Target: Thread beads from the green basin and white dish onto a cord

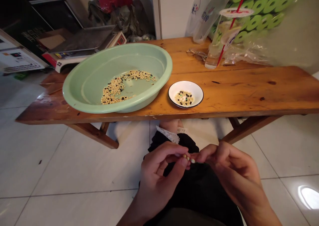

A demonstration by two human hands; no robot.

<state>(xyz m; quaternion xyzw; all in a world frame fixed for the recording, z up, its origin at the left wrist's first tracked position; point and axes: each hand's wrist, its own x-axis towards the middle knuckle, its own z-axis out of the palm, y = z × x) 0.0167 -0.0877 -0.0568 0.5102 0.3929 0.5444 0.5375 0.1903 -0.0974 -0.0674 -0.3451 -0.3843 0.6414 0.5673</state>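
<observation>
Over my lap, my left hand (159,177) pinches a short row of small cream beads (188,158) between thumb and fingertips. My right hand (233,171) is closed just to the right, its fingertips pressed together close to the end bead, which looks paler. Whatever lies in the right fingers is too small to make out, and no thread can be seen clearly. On the bench, a white dark-rimmed bowl (196,89) holds cream, black and a few green beads. Left of it, a large green basin (87,76) contains many more of the same mix.
The wooden bench (236,93) crosses in front of my knees. A flat-topped scale (84,41) stands behind the basin. Toward the back right are glasses (198,55), a plastic cup (216,50) with a red straw, and green rolls (261,11) in clear wrap.
</observation>
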